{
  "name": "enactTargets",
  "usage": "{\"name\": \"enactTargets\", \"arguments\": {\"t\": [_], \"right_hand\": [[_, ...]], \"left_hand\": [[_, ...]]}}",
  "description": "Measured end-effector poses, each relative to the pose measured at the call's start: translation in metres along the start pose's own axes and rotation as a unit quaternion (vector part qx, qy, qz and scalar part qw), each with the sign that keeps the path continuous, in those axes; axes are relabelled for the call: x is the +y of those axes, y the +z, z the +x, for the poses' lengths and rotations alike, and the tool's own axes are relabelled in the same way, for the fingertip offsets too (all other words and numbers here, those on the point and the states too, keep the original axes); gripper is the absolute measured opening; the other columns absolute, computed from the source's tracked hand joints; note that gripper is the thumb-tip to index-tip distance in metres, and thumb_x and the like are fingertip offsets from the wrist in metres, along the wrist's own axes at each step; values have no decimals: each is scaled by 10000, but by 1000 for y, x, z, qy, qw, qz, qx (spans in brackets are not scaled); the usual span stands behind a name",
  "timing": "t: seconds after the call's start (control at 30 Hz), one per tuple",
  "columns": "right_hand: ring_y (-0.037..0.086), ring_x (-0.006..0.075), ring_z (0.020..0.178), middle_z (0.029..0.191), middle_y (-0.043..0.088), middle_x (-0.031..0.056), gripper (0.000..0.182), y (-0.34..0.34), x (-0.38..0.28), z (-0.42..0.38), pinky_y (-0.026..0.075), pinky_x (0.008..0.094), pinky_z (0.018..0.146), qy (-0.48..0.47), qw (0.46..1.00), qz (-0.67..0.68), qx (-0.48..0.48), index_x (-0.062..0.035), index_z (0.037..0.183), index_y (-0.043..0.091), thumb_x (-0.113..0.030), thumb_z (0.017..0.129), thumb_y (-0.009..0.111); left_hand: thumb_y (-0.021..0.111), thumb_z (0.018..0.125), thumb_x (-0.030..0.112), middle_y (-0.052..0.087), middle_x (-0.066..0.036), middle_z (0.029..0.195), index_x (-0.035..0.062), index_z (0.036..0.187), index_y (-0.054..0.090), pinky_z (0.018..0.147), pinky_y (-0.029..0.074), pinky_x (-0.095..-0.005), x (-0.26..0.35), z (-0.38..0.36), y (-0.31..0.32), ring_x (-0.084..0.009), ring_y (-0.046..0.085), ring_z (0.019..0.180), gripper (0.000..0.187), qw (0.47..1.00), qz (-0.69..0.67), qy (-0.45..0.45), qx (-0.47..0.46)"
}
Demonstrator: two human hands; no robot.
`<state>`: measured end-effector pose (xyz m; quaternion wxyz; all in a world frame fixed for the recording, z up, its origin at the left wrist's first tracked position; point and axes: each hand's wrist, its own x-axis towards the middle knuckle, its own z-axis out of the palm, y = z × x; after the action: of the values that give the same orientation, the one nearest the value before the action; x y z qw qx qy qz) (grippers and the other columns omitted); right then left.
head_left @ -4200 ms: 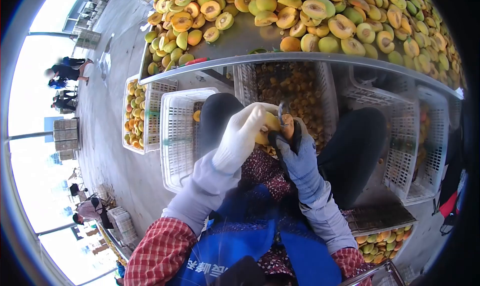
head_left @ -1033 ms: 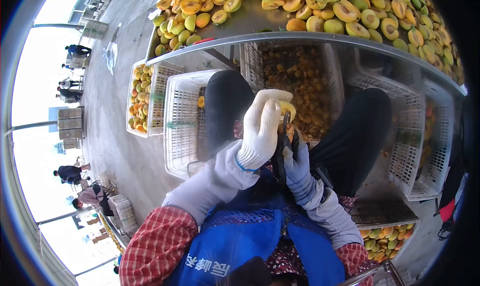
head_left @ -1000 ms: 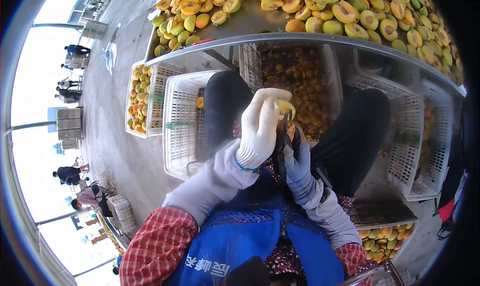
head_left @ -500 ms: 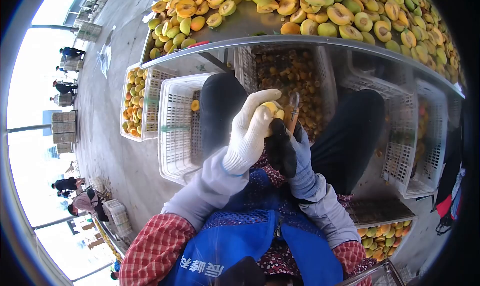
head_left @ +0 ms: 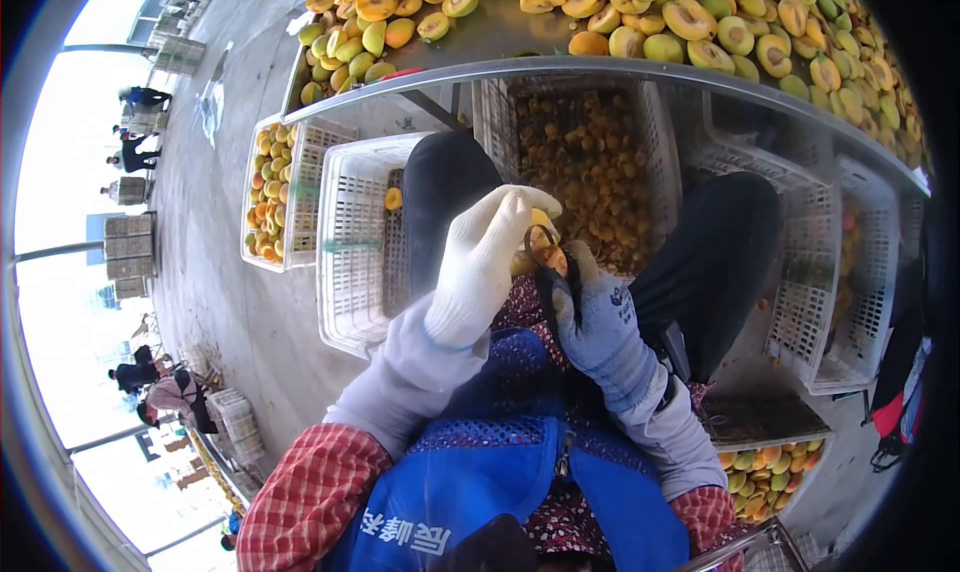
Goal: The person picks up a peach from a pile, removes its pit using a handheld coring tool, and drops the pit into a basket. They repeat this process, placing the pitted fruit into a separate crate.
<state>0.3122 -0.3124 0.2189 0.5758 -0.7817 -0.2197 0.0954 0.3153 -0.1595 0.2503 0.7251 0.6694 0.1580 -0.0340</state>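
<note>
My left hand [head_left: 487,252], in a white knit glove, is closed around a yellow fruit [head_left: 541,219] above my lap. My right hand [head_left: 598,317], in a grey-blue glove with dark fingers, is closed on a small tool whose curved metal loop [head_left: 531,236] shows at the fruit. A brown pit [head_left: 552,259] shows at the loop, between the two hands. Below and beyond them, a white crate [head_left: 652,162] holds many brown pits. Most of the tool is hidden by the right fingers.
A metal table [head_left: 490,44] bears many halved fruits. At the left stand a white crate [head_left: 345,242] with a fruit half and a crate [head_left: 300,187] full of fruit. More crates [head_left: 803,302] stand at the right. Distant people [head_left: 180,397] are at the far left.
My right hand has turned and its back now shows; the tool's loop has moved left against the fruit. The brown pit is now visible. My left hand has shifted slightly left.
</note>
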Motion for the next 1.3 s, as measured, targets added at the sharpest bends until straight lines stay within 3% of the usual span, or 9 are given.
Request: {"name": "enactTargets", "arguments": {"t": [0.17,0.37,0.57,0.7,0.77,0.87,1.0,1.13,1.3], "right_hand": [[641,376,718,810,618,229,260,12,3,-7,482,427,612,15,999,46,-2,3,1133,504,-159,932,539],[647,263,728,810,633,183,399,27,21,-23,493,370,640,4,989,144,30,68,1292,455,-142,953,482],[581,269,1033,1194,515,225,371,67,101,-72,502,375,864,52,988,144,9,80,1321,422,-80,987,444],[537,136,576,736,539,33,418,37,74,-50,457,278,490,261,661,696,-104,-52,1016,543,-460,978,457],[289,74,346,545,377,-52,581,17,27,-26,247,243,315,424,662,598,-154,-141,862,503,-717,893,436],[279,64,345,549,380,-57,563,19,24,-28,246,213,320,393,672,596,-198,-158,876,526,-708,907,412],[258,52,344,541,357,-62,547,22,12,-24,239,198,317,436,661,585,-174,-162,884,528,-686,932,379],[288,49,372,559,364,-57,529,31,20,-26,246,201,313,405,573,685,-193,-151,909,534,-647,961,358],[317,43,398,585,385,-48,512,32,19,-29,278,200,312,392,516,728,-225,-128,955,536,-599,991,337]], "left_hand": [[517,982,195,637,-42,839,-24,955,659,682,445,-215,-2,-3,5,-69,554,758,263,996,50,-38,56],[418,1008,146,574,-55,711,-55,973,613,520,474,-228,-14,1,10,-97,553,557,282,995,84,2,45],[493,946,84,629,-48,759,-11,934,657,551,482,-221,-10,2,14,-76,580,641,190,978,177,112,19],[507,949,106,650,-67,780,-8,944,656,620,501,-256,3,6,4,-107,616,690,188,978,171,113,-50],[512,952,111,657,-73,787,-6,945,656,638,504,-268,-3,6,1,-115,624,701,185,982,146,109,-50],[524,952,116,665,-83,795,3,945,659,645,508,-275,-5,2,-3,-124,633,707,176,980,175,90,-41],[548,926,103,671,-99,781,5,901,666,644,516,-281,-12,5,-13,-170,653,684,155,912,325,249,-5],[571,892,163,671,-166,790,19,884,681,676,527,-364,-10,2,-15,-324,675,752,181,957,249,147,-15],[563,894,140,676,-133,768,14,852,681,668,524,-315,-8,8,-22,-237,676,723,178,943,286,148,-85]]}}
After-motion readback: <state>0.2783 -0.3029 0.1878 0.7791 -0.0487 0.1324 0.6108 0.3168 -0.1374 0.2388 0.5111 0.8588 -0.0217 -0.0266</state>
